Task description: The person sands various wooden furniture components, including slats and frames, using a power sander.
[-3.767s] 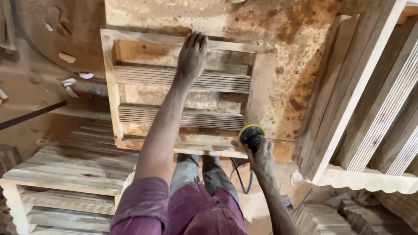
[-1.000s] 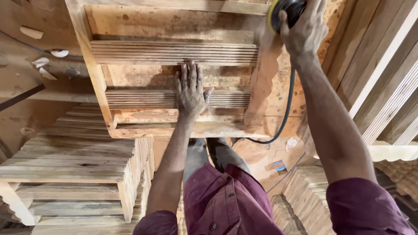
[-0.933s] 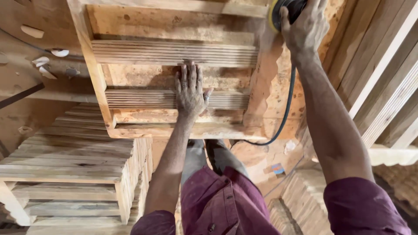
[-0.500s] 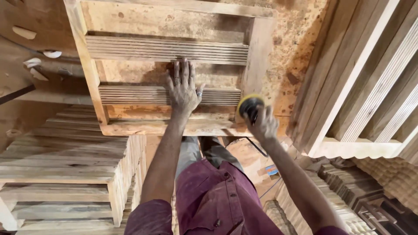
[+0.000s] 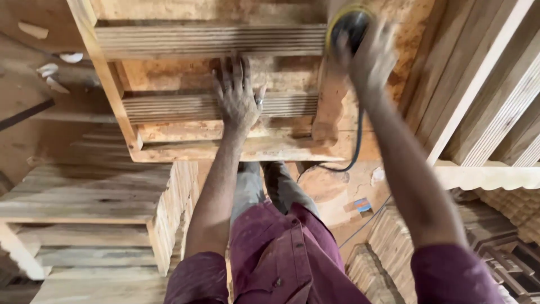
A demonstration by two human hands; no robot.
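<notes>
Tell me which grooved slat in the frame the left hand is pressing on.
The left hand presses the nearer, lower grooved slat; the upper grooved slat lies beyond its fingertips, untouched.

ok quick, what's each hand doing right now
Left hand: open, flat on the wooden frame.
Right hand: closed on the sander.
</notes>
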